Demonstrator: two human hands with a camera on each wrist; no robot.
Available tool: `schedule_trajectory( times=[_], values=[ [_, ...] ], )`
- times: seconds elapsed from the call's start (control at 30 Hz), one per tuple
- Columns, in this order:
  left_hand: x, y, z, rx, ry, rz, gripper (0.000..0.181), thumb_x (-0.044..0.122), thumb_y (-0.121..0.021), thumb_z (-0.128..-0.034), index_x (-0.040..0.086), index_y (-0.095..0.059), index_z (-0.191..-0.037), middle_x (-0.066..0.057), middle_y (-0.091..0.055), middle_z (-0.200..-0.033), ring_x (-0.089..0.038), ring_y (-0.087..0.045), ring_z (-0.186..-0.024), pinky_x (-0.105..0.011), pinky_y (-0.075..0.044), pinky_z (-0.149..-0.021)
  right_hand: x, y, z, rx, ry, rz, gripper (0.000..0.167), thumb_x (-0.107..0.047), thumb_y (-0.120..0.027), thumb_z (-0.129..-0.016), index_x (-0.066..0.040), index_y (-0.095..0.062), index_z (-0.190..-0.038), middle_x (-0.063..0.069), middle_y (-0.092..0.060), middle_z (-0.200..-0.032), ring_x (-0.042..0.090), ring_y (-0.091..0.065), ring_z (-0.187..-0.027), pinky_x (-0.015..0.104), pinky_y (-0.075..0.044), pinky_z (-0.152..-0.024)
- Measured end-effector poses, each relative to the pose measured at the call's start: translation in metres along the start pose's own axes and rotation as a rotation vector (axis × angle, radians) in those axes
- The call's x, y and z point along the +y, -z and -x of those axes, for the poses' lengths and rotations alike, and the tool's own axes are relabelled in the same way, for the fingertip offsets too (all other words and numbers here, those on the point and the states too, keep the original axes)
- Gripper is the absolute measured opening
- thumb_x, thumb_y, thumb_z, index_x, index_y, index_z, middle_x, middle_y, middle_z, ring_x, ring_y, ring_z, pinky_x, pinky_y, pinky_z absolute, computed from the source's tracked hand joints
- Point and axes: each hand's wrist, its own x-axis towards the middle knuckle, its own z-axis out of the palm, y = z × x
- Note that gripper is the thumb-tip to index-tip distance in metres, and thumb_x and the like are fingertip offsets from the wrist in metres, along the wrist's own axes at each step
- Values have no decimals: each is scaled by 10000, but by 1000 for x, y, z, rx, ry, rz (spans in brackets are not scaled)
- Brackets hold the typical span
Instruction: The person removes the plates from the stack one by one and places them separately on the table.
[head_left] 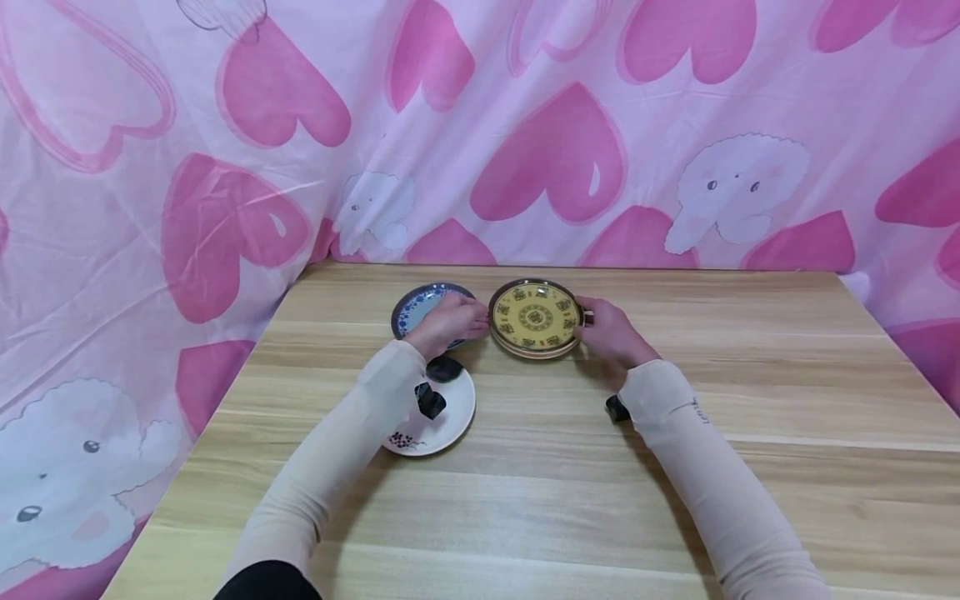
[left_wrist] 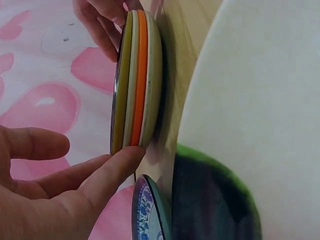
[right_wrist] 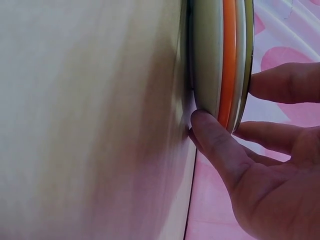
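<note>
A stack of plates [head_left: 536, 317] stands at the back middle of the wooden table, topped by a yellow patterned plate with a dark rim. Edge-on, the left wrist view shows cream layers and an orange plate [left_wrist: 141, 75] beneath the top one. My left hand [head_left: 453, 318] touches the stack's left edge with extended fingertips. On the opposite edge, my right hand [head_left: 611, 332] holds the stack, its thumb [right_wrist: 215, 137] low on the side and a finger at the top rim. Whether the stack is raised off the table, I cannot tell.
A blue-patterned plate [head_left: 411, 310] lies beside my left hand, partly covered by it. Nearer me, a white plate [head_left: 450, 429] with a dark floral print sits under my left forearm. A pink heart-print cloth [head_left: 555, 158] hangs behind the table [head_left: 540, 500].
</note>
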Motion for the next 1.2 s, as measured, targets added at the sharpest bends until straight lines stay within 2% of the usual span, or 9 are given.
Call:
schedule_trajectory(
  times=[0.23,0.37,0.43,0.5,0.57,0.67,0.83,1.07,1.2],
  values=[
    [2,-1,-5,2,-15,-62,424,39,-460,-1006,-161,-467,-1380,-311,-554,-1409,-382,-568,-1327,-394,-503,-1113,2,0,-1,27,12,5,636,-71,-554,-969,61,-288,-1532,280,-368,-1569,455,-414,-1427,519,-387,-1196],
    [4,-1,-5,22,-31,-159,370,30,-489,-979,-145,-570,-1294,-286,-631,-1310,-326,-652,-1206,-372,-550,-1056,1,0,-1,28,4,10,657,-85,-562,-966,58,-270,-1537,290,-369,-1561,456,-422,-1419,518,-389,-1195],
    [5,-2,-5,38,-49,-223,333,35,-511,-958,-122,-637,-1222,-231,-680,-1209,-258,-678,-1058,-333,-588,-980,1,1,0,29,-4,12,663,-82,-558,-963,46,-261,-1542,290,-368,-1560,453,-424,-1417,520,-393,-1192],
    [5,-2,-5,52,-72,-305,288,42,-523,-934,-108,-692,-1113,-161,-685,-1019,-187,-619,-848,-266,-592,-817,0,1,1,32,-10,15,664,-72,-549,-961,35,-255,-1546,292,-367,-1560,453,-425,-1415,524,-400,-1186],
    [6,-3,-5,65,-95,-389,254,51,-528,-917,-98,-714,-1004,-89,-625,-851,-141,-507,-703,-220,-507,-648,0,1,2,35,-16,16,663,-61,-540,-959,24,-250,-1550,293,-369,-1557,452,-429,-1412,524,-412,-1177],
    [7,-4,-6,79,-108,-479,236,66,-521,-915,-92,-696,-899,-19,-507,-706,-116,-407,-597,-212,-346,-524,-1,1,3,37,-18,15,664,-49,-531,-959,20,-242,-1553,303,-372,-1549,458,-439,-1402,523,-432,-1160],
    [11,-6,-7,101,-105,-590,239,113,-533,-942,5,-659,-771,22,-439,-626,-120,-393,-575,-223,-324,-496,-1,2,1,42,-21,16,673,-37,-525,-957,13,-230,-1560,309,-386,-1538,449,-474,-1372,504,-469,-1131],
    [14,-8,-9,96,-106,-667,264,144,-540,-962,-23,-720,-863,53,-407,-567,-112,-392,-579,-218,-331,-513,-3,4,1,47,-48,6,681,-19,-499,-955,-4,-211,-1572,297,-399,-1533,431,-484,-1361,491,-475,-1129],
    [13,-8,-9,114,-104,-708,284,170,-543,-976,6,-718,-824,48,-411,-564,-114,-400,-582,-224,-340,-523,-3,3,1,49,-52,-22,670,-13,-466,-961,-20,-203,-1578,300,-384,-1544,433,-461,-1382,497,-460,-1143]
  ],
)
